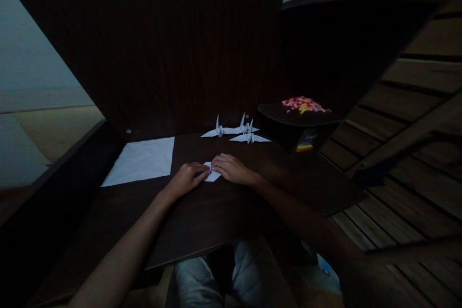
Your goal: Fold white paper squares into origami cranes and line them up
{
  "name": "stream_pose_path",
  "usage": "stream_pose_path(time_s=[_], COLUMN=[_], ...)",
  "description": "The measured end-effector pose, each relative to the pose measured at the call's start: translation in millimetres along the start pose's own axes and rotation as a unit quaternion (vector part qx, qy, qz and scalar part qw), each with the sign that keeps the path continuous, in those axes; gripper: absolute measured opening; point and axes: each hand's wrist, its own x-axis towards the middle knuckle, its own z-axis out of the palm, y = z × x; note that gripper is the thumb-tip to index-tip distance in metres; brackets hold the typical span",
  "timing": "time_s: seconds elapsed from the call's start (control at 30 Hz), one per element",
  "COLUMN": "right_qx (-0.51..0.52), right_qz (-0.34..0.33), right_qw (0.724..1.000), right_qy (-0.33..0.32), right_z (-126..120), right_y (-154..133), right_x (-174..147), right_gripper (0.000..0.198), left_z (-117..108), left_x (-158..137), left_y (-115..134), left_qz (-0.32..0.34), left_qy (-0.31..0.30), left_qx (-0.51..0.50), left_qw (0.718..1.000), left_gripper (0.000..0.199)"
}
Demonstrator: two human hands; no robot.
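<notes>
A small piece of folded white paper point(212, 176) lies on the dark desk, with both hands at it. My left hand point(188, 176) has its fingers together and holds the paper's left edge. From the other side, my right hand point(231, 168) curls over the top right part of the paper, its fingertips close to those of the left. The fingers cover much of the paper, so the fold under them is hidden. Just beyond the hands stand three white origami cranes point(250, 137) with pointed wings, grouped near the back panel.
A flat white paper sheet point(144, 160) rests on the desk at the left. Pink, red and yellow small pieces point(303, 104) are heaped on a rounded shelf point(276, 114) at the right. Below it is a small dark and yellow box point(306, 141). A tall dark panel point(173, 48) rises behind.
</notes>
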Motion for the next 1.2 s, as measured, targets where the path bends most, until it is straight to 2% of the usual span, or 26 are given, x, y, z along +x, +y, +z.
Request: stream_pose_path(time_s=[0.4, 0.7, 1.2], right_qx=[0.030, 0.078, 0.164], right_qz=[0.019, 0.039, 0.047], right_qw=[0.999, 0.996, 0.983], right_qy=[0.008, 0.024, 0.073], right_z=[2.6, 4.2, 8.5], right_y=[-1.0, -1.0, 1.4], right_x=[1.5, 1.1, 2.3], right_gripper=[0.019, 0.016, 0.008], left_z=[3.2, 2.5, 6.6], left_x=[2.4, 1.8, -0.7], left_y=[1.2, 1.6, -6.2], left_qz=[-0.024, -0.003, 0.022], left_qy=[0.011, -0.001, 0.014], left_qx=[-0.010, 0.018, 0.040], left_qw=[1.000, 1.000, 0.999], left_gripper=[0.024, 0.027, 0.024])
